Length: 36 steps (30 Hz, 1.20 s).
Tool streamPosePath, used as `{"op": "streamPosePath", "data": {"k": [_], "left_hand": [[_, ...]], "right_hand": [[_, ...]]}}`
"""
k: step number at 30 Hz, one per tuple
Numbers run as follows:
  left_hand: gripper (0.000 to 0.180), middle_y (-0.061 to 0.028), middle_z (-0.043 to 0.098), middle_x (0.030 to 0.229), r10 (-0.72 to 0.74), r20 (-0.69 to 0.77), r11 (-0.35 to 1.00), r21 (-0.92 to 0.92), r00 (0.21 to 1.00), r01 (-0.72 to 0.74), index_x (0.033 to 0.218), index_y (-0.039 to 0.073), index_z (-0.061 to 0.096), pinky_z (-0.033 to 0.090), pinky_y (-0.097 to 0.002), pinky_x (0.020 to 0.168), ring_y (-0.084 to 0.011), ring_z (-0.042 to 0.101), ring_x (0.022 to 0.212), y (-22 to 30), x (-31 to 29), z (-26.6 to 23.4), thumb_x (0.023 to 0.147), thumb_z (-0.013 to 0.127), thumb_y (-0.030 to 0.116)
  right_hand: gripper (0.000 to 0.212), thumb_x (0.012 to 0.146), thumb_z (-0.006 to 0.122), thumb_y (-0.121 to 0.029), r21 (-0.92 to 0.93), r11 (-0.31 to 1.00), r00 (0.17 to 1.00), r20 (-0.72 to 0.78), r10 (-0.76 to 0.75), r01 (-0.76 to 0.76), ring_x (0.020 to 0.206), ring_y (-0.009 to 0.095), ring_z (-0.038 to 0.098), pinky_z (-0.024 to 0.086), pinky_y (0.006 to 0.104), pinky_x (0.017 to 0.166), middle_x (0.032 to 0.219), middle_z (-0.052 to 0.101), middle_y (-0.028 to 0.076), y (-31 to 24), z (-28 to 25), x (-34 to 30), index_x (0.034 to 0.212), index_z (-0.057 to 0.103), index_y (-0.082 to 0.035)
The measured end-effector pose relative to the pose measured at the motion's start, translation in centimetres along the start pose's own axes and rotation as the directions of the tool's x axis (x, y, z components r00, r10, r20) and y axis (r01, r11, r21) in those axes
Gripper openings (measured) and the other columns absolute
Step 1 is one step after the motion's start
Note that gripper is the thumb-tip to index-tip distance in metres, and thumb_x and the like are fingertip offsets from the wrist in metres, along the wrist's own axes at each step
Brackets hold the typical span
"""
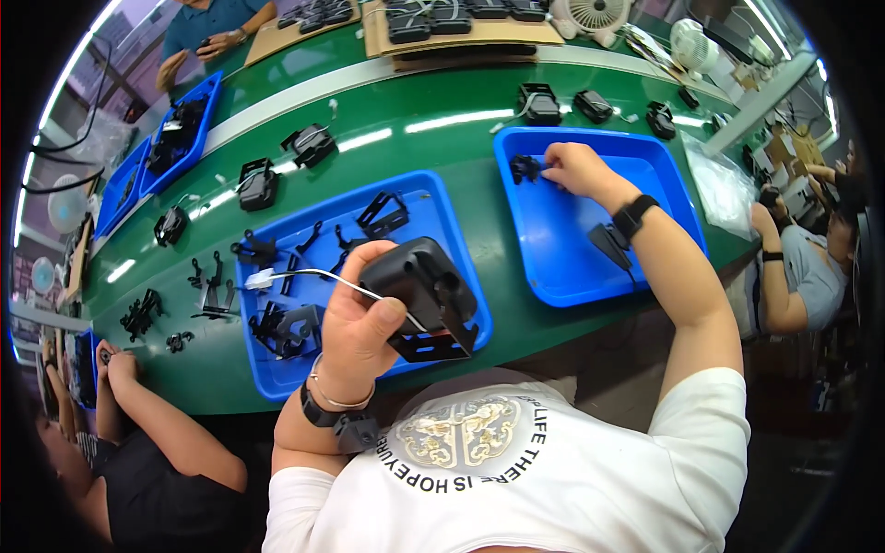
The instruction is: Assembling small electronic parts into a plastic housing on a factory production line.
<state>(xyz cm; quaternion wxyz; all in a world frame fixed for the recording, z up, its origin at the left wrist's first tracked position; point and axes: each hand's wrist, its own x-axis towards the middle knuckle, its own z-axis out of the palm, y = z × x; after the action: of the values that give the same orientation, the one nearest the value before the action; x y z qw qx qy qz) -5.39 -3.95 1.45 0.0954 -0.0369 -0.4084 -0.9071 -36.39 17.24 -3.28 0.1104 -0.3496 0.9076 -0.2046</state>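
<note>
My left hand (361, 324) is wrapped round a black plastic device housing (415, 276) with rounded corners, held above the left blue tray (444, 207). A slotted black bracket (433, 347) sits at its lower side, and a thin white cable (323, 273) runs from it past my thumb to a white plug (259, 278). Over the far left corner of the right blue tray (590, 295), my right hand (581, 171) pinches at a cluster of small black parts (525, 168). Its fingertips touch the cluster; exactly which piece they grip is hard to see.
Black brackets (383, 217) lie loose in the left tray. Several black devices with white cables, one a unit (309, 145), stand along the green table (369, 170). A plastic bag (717, 189) lies right of the right tray. Co-workers sit left (161, 433), right (802, 267) and across (207, 32).
</note>
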Motion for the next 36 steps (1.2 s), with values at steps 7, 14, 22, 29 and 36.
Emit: {"op": "streamPosePath", "data": {"k": [7, 14, 22, 29, 36], "left_hand": [[0.051, -0.0125, 0.055, 0.108, 0.058, -0.068, 0.998, -0.017, 0.996, -0.059, 0.119, 0.002, 0.037, 0.053, -0.0336, 0.078, -0.0212, 0.059, 0.095, 1.0, -0.5, -1.3, 0.079, 0.068, 0.012], [0.045, -0.0109, 0.056, 0.105, 0.013, -0.082, 1.000, 0.029, 0.997, -0.010, 0.116, 0.002, 0.039, 0.054, -0.0298, 0.075, -0.0171, 0.059, 0.091, 0.8, -0.6, -1.3, 0.080, 0.066, 0.007], [0.045, -0.0084, 0.057, 0.099, -0.038, -0.092, 0.975, 0.214, 0.995, 0.058, 0.114, 0.002, 0.040, 0.054, -0.0247, 0.069, -0.0126, 0.059, 0.085, 0.6, -0.6, -0.8, 0.079, 0.068, 0.009], [0.045, -0.0077, 0.057, 0.098, -0.089, -0.074, 0.964, 0.246, 0.993, 0.105, 0.113, 0.003, 0.040, 0.055, -0.0242, 0.064, -0.0115, 0.059, 0.082, 0.4, -0.7, -0.7, 0.080, 0.068, 0.011], [0.045, -0.0073, 0.056, 0.098, -0.101, -0.057, 0.963, 0.245, 0.993, 0.112, 0.114, 0.003, 0.040, 0.055, -0.0253, 0.066, -0.0118, 0.059, 0.082, 0.5, -0.7, -0.8, 0.079, 0.068, 0.012]], "right_hand": [[0.021, 0.077, 0.064, 0.000, 0.760, 0.628, 0.986, -0.132, -0.101, 0.166, 0.070, 0.016, 0.059, 0.049, 0.0259, 0.061, 0.083, 0.059, 0.009, -10.0, -2.5, -8.3, 0.095, 0.053, 0.002], [0.027, 0.068, 0.072, 0.004, 0.551, 0.572, 0.794, -0.404, -0.454, 0.608, 0.066, 0.013, 0.057, 0.045, 0.0233, 0.057, 0.076, 0.059, 0.009, -18.5, -0.2, -12.6, 0.091, 0.058, 0.002], [0.030, 0.068, 0.077, -0.010, 0.431, 0.634, 0.765, -0.414, -0.494, 0.642, 0.059, 0.013, 0.053, 0.041, 0.0225, 0.052, 0.070, 0.058, 0.007, -18.6, 1.6, -12.4, 0.089, 0.060, 0.002], [0.028, 0.068, 0.077, -0.011, 0.454, 0.652, 0.793, -0.379, -0.476, 0.608, 0.060, 0.013, 0.054, 0.042, 0.0226, 0.053, 0.070, 0.059, 0.008, -18.3, 1.9, -12.8, 0.088, 0.060, 0.001], [0.027, 0.068, 0.077, -0.008, 0.306, 0.621, 0.678, -0.490, -0.548, 0.722, 0.065, 0.016, 0.058, 0.044, 0.0235, 0.054, 0.076, 0.062, 0.011, -18.0, 2.3, -12.9, 0.087, 0.060, -0.001]]}}
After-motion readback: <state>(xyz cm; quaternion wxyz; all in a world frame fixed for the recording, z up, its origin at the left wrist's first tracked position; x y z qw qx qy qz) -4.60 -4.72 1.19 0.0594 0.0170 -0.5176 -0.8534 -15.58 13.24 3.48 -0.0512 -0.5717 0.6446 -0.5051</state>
